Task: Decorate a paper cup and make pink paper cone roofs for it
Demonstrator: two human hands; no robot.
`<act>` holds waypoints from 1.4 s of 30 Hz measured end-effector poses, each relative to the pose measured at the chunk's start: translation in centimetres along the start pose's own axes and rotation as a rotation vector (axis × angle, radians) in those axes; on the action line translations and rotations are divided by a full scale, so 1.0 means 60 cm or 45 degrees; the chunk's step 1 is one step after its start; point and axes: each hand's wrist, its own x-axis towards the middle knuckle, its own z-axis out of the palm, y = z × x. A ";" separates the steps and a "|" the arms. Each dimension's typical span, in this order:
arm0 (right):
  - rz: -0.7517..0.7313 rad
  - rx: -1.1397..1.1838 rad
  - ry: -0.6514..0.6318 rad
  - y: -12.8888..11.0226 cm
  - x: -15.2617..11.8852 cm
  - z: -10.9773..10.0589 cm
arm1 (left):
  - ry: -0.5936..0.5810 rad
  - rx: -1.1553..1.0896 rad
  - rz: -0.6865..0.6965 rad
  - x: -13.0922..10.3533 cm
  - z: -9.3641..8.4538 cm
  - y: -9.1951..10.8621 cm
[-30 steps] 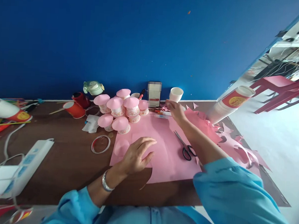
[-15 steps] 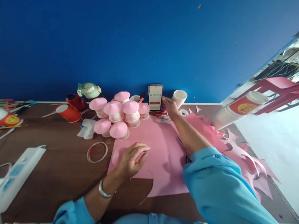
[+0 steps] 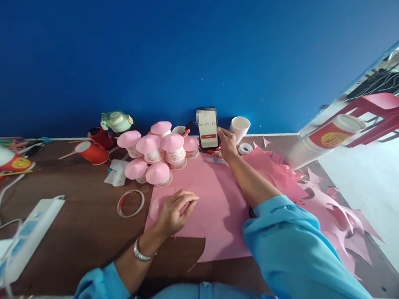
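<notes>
At the foot of the blue wall, my right hand [image 3: 227,143] grips the right edge of an upright phone [image 3: 207,131], whose screen reads 02:05:52. Beneath my left hand [image 3: 178,212] lies a large sheet of pink paper [image 3: 214,190]. The left fingers curve loosely, the thumb stands apart from them, and nothing shows between them. A pale pink round piece of paper [image 3: 156,207] is partly covered by that hand. Left of the phone stand several patterned paper cups topped with pink paper cones [image 3: 158,173].
Pink paper scraps [image 3: 330,205] and a stack of paper cups [image 3: 315,142] occupy the right side. A white cup [image 3: 240,128] and a tape roll [image 3: 245,149] stand near my right hand. Leftward are a ring of tape [image 3: 130,204], a red cup [image 3: 91,152] and a power strip [image 3: 36,234].
The phone has tilted slightly, and my right hand now grips its edge. My left hand has stayed in place on the paper. The view has shifted a little.
</notes>
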 end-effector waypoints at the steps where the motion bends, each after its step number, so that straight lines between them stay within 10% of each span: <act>1: -0.008 0.019 0.020 -0.009 -0.006 0.005 | 0.003 0.000 0.000 0.000 -0.001 0.000; 19: 0.127 0.073 -0.046 -0.199 -0.254 0.065 | 0.142 -0.034 -0.030 0.003 -0.002 0.010; 42: 0.149 0.019 0.020 -0.207 -0.291 0.059 | 0.096 0.018 -0.041 0.004 -0.004 0.008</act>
